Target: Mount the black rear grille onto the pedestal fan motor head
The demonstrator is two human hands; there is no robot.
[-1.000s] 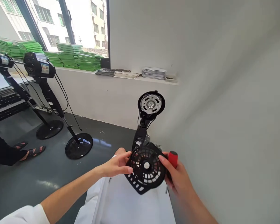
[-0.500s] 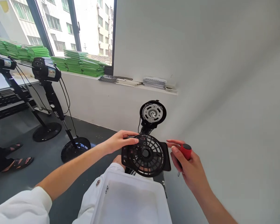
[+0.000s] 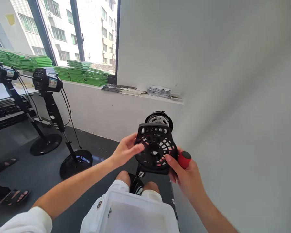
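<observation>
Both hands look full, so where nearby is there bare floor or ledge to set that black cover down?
Bare grey floor lies between the person's knees and the nearest fan base. The window ledge is crowded with green stacks and papers. The left hand and right hand, with the red-handled screwdriver, hold the black grille cover.
</observation>
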